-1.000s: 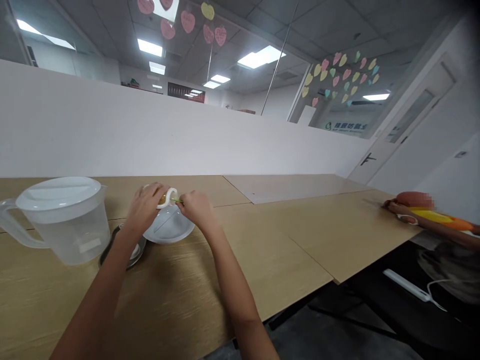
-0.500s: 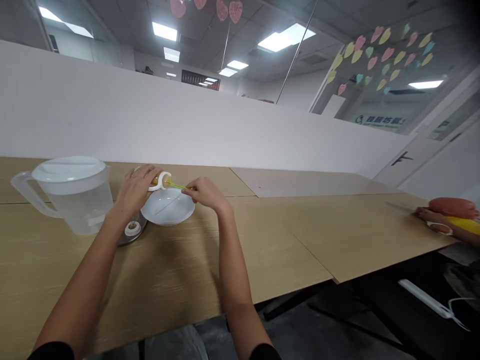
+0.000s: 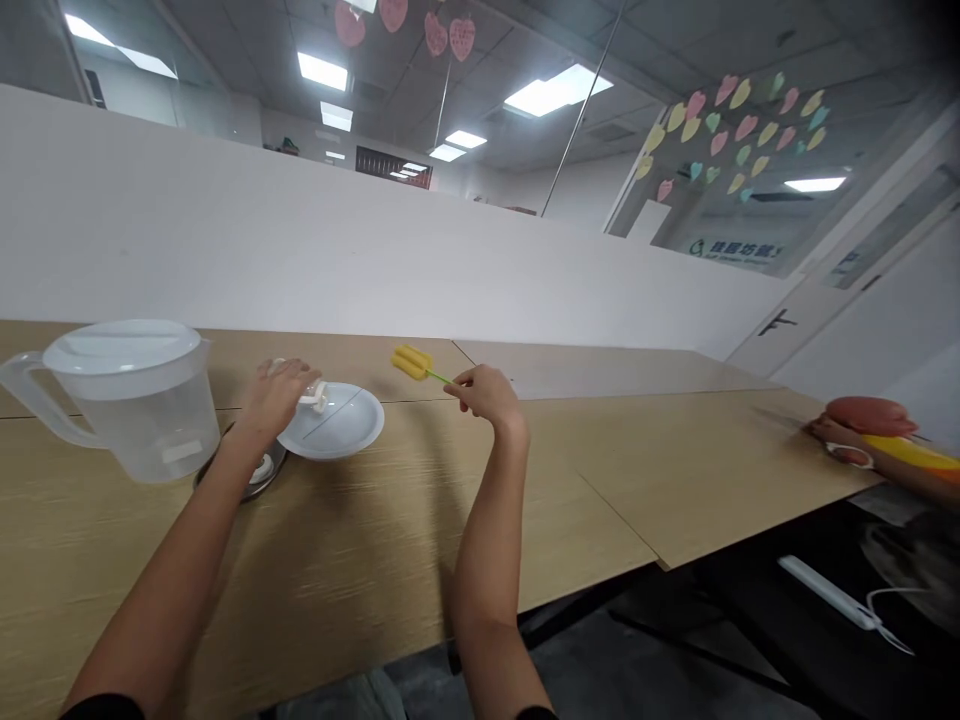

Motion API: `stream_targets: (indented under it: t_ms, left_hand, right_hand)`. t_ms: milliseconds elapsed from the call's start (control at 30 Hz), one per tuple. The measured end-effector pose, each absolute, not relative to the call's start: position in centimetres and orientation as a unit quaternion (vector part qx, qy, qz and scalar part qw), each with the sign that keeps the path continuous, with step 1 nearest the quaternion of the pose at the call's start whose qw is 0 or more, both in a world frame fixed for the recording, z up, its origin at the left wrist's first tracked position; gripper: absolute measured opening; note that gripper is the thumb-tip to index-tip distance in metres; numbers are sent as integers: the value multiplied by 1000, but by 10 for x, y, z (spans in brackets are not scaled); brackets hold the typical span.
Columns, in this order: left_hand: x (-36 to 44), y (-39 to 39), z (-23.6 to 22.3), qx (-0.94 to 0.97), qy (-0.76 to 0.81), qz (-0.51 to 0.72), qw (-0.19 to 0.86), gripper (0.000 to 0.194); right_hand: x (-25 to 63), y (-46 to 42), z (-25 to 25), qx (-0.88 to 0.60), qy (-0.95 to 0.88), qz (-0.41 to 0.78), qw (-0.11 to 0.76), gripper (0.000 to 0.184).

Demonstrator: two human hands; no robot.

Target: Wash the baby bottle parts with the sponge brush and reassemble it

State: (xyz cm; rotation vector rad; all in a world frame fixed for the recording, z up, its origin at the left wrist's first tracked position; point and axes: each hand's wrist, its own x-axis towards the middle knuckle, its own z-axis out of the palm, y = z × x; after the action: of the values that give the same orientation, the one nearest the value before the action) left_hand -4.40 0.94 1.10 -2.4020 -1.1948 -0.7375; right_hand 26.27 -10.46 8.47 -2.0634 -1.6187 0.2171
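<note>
My left hand [image 3: 276, 398] is wrapped round a bottle [image 3: 315, 397] with a white rim, tilted so its mouth points right. The mouth is over the left part of a white bowl [image 3: 352, 440] on the table; most of the bottle is hidden by my fingers. In my right hand [image 3: 489, 393] is a bottle brush by its thin green handle. The yellow sponge head of the bottle brush [image 3: 412, 362] points left, in the air to the right of the bowl and apart from the bottle. A round metal tray [image 3: 264, 487] with a white ring-shaped part lies partly under my left forearm.
A lidded clear plastic pitcher [image 3: 154, 425] stands to the left on the wooden table [image 3: 360, 560]. At the far right another person's arm [image 3: 862, 445] rests at the table edge. A white power strip [image 3: 825, 590] lies lower down on a dark surface there.
The brush head has come out of the bottle as my right hand moved right with it. My left hand keeps the bottle tilted by the bowl. The camera view has shifted.
</note>
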Motion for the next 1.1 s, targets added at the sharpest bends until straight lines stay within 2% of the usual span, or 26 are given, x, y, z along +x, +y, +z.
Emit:
stream_targets:
  t_ms: [167,367,533,633,767,900,1100]
  left_hand:
    - [-38,18,1,-865,-415,-254,122,43]
    - [-37,16,6,-822,-410,-375,-123,60]
    - [-30,1,17,-712,-419,-439,-354,62]
    - [-29,-8,24,-663,-395,-444,-455,63]
    - [-31,-20,35,-631,-351,-454,-522,71]
    - [-32,-31,48,-606,-316,-469,-560,74]
    - [-25,-47,56,-654,-306,-449,-527,68]
  right_hand:
    - [260,-69,62,-767,-601,102,200,24]
    - [253,-42,37,-757,-618,157,145,23]
    - [251,-25,16,-774,-587,207,116,15]
    - [247,-16,2,-779,-580,221,85,14]
    - [239,-8,-13,-777,-583,237,21,7]
    - [232,-3,-25,-774,-583,243,-33,9]
    - [232,8,-37,-771,-591,234,-43,18]
